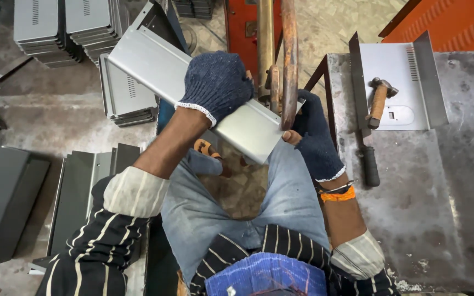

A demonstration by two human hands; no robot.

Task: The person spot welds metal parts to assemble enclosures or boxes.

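A long, smooth grey sheet-metal panel with folded edges (pixel 193 93) lies slantwise above the person's lap. The left hand (pixel 218 82), in a dark blue knitted glove, presses down, curled over its middle. The gloved right hand (pixel 314 137) pinches the panel's lower end beside a rusty upright bar (pixel 289 60). To the right, a pitted grey steel table (pixel 440 192) carries a wooden-handled hammer (pixel 378 101); stacked grey panels (pixel 61 27) crowd the floor at left

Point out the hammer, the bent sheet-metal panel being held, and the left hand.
hammer (pixel 378 102), head view, on its wooden handle.
sheet-metal panel (pixel 154 63), head view, on its flat face.
left hand (pixel 218 82), head view, back of the glove.
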